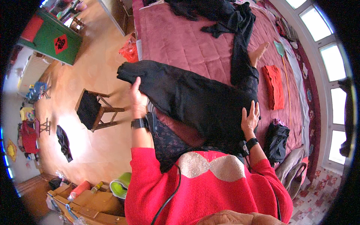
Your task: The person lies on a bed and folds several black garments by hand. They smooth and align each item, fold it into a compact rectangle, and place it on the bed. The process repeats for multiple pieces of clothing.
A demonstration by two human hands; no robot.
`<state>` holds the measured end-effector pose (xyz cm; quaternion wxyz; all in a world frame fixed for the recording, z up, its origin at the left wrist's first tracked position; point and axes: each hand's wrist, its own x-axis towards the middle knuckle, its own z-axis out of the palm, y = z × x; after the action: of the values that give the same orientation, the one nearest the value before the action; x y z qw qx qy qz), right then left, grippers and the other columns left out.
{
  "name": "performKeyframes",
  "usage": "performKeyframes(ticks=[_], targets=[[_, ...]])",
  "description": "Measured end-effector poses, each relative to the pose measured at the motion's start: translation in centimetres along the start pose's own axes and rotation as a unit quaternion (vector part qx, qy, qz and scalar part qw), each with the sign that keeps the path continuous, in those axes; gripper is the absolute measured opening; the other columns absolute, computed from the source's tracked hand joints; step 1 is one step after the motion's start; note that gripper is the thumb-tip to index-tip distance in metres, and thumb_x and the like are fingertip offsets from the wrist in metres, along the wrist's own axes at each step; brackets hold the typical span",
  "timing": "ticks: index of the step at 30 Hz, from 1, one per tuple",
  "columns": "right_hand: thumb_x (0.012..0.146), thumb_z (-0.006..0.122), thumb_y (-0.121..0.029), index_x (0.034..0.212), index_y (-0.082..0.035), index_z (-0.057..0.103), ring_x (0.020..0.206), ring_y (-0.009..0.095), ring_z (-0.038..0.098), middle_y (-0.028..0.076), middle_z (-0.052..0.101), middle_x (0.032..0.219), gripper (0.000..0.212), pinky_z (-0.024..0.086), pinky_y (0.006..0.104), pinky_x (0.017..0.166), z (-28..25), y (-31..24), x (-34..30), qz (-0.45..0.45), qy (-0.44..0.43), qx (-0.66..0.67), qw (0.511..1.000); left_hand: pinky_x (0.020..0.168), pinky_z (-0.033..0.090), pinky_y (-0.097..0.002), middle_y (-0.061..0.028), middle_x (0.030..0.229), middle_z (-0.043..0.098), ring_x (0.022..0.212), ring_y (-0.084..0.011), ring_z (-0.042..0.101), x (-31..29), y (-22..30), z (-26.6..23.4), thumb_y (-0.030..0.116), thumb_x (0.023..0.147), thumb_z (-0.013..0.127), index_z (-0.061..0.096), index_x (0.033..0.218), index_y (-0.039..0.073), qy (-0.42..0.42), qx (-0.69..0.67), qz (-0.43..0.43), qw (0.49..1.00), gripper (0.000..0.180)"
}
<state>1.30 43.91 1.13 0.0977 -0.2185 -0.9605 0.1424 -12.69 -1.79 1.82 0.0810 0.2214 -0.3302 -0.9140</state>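
A person in a red sweater grips a black garment (187, 93) with the left hand (139, 98), thumb pressed on the cloth near its far-left end and the fingers mostly hidden beneath. The right hand (250, 118) lies open on the garment's right side, fingers slightly parted and resting on the fabric rather than closed around it.

The garment stretches between the two hands across the wearer's lap, over patterned dark trousers (167, 140). Its long axis slants from upper left to lower right: the narrower, bunched end points left, just past the left thumb and out over the bed's edge, while the broader part spreads toward the right hand and the body.

A bare foot (258, 54) rests on the pink quilt (180, 41) beyond the right hand. To that hand's right lie a folded red cloth (274, 88) and, nearer the wearer, a folded black bundle (276, 141). More dark clothing (225, 17) is heaped at the far side of the bed. On the floor at left stands a wooden stool (102, 112) with a dark seat.
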Motion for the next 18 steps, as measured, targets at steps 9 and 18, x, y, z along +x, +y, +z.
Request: performKeyframes(ticks=[9,18], targets=[[0.090,0.064,-0.037,0.144,-0.012,0.044,0.141,0.038,0.033,0.020,0.036,0.153,0.063,0.028,0.0479,0.114,-0.6,0.2,-0.2,-0.040,0.050,0.017,0.998,0.101,0.044,-0.0316,-0.0039,0.120,0.067,0.112,-0.0148,0.060,-10.3,-6.9,4.0,0.002,0.088,0.066,0.067,0.116,0.002,-0.200,0.188,0.032,0.961,0.028],[0.099,0.060,-0.020,0.121,0.000,0.060,0.107,0.014,0.058,0.006,0.064,0.113,0.030,0.047,0.0302,0.095,-3.4,-7.5,-3.8,-0.066,-0.220,0.542,0.808,0.106,0.040,-0.0325,-0.0069,0.130,0.062,0.121,-0.0174,0.056,-14.4,-9.5,5.8,-0.004,0.087,0.057,0.059,0.131,0.002,-0.381,0.450,0.002,0.808,0.044]])
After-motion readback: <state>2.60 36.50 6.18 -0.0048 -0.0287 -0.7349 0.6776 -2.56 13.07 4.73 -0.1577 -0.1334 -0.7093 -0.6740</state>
